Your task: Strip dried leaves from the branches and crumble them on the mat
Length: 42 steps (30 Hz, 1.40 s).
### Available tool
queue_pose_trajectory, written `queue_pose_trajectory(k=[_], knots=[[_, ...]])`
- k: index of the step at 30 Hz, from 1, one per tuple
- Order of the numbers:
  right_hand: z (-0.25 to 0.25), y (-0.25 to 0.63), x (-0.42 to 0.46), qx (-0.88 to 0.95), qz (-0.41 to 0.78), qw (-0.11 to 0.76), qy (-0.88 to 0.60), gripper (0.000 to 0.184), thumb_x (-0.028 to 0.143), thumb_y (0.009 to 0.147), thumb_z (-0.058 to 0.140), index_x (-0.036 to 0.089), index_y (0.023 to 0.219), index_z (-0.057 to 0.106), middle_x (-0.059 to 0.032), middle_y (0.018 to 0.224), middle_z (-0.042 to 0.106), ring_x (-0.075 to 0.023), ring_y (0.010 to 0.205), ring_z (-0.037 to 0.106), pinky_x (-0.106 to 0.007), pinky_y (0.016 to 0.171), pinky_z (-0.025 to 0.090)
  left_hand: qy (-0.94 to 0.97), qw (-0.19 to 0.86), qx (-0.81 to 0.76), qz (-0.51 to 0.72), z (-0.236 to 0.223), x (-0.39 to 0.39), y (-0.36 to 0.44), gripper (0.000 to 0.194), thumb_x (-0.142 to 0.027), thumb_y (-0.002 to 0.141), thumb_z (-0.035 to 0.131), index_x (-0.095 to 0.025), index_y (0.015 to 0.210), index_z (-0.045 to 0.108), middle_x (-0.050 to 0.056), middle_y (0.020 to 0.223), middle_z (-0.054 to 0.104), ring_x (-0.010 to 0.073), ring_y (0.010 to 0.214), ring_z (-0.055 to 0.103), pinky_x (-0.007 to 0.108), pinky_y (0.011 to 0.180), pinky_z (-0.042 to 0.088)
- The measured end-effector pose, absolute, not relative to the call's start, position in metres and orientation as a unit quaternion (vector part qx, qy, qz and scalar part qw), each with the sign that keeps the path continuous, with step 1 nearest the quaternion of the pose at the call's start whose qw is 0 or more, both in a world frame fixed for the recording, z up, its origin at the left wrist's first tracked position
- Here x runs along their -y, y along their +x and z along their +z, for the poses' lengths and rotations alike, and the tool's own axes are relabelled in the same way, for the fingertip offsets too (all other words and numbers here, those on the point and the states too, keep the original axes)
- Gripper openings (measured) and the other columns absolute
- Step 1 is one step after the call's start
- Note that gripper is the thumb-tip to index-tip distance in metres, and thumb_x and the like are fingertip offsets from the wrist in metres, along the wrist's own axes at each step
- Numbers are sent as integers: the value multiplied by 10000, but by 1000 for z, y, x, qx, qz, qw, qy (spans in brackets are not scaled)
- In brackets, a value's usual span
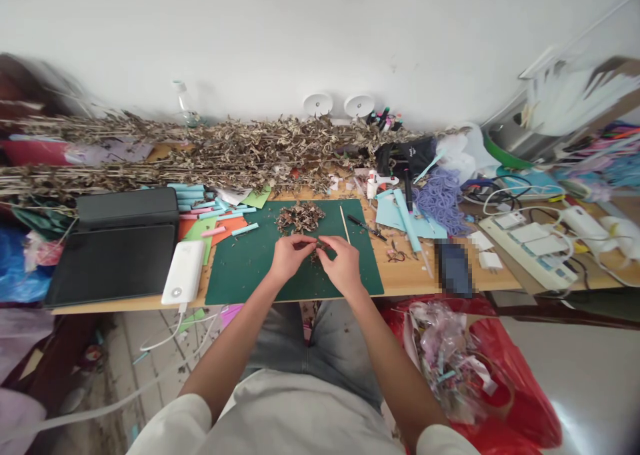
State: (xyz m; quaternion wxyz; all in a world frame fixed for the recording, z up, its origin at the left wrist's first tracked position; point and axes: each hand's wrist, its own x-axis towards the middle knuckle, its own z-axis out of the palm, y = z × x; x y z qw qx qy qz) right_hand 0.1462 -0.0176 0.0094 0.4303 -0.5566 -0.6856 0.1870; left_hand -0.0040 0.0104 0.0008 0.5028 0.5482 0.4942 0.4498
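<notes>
My left hand (291, 258) and my right hand (342, 262) meet above the front of a green cutting mat (245, 268). Their thumbs and forefingers pinch together on a small piece of dried leaf (318, 244), partly hidden by the fingers. Just beyond the fingertips lies a heap of crumpled brown dried leaves (301, 216). A thin wooden stick (345, 224) and a black pen (367, 227) rest right of the heap. Rolled light-blue paper tubes (245, 229) lie at the mat's left side, some on coloured paper.
Long bundles of dried stalks (225, 152) stretch along the back. At left are a black tablet case (115, 255) and a white power bank (183, 272). Purple yarn (440, 202), a glue gun (379, 183) and a power strip (530, 252) lie right. A red bag (520, 382) hangs below the edge.
</notes>
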Motion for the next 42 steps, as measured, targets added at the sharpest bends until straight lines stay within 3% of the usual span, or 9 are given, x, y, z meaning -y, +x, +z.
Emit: queue_pose_trajectory(k=[8,13,18,26,30,37,42], knots=[[13,140,22,614,234,509,-557,164,239,836,594,225,859,755,-46,876,753,-180,747,700,-305,707,576,524,552,-471,446,1,-7,-5,221,-316,674,744,-159,829,756,66,823,744,192,752,684,308,738,548],[8,136,23,627,198,478,-582,146,204,810,586,220,811,731,-30,774,725,-169,653,662,-288,646,551,540,508,-499,448,-2,-2,0,168,-280,686,717,-155,797,734,47,751,726,171,682,667,278,670,538],[-1,145,20,666,95,452,-586,208,187,870,516,206,879,722,-78,878,722,-209,821,669,-343,792,534,514,484,-521,480,-6,-1,-3,177,-285,694,727,-158,817,725,48,769,726,164,693,666,269,669,531],[3,154,17,723,161,391,-546,301,138,882,473,226,990,740,-66,975,714,-198,891,669,-337,826,540,527,475,-538,455,-11,-3,-12,192,-327,713,734,-179,832,764,63,849,750,199,770,686,311,737,535],[10,154,18,701,214,415,-539,285,190,852,566,227,1096,707,-63,993,716,-188,834,679,-325,802,556,554,468,-503,470,-6,-3,-7,141,-273,705,732,-175,801,764,69,881,739,200,840,680,307,777,529],[11,148,18,649,241,471,-547,155,244,845,599,236,851,753,-32,873,753,-185,759,697,-309,723,566,514,525,-503,456,-3,-1,-1,195,-291,670,747,-159,814,744,55,789,739,184,715,682,302,704,553],[7,142,19,688,178,435,-552,183,152,838,554,207,845,728,-51,836,721,-185,743,666,-303,710,542,534,501,-511,450,-2,1,2,154,-250,687,714,-157,809,724,44,750,727,168,680,677,278,672,555]])
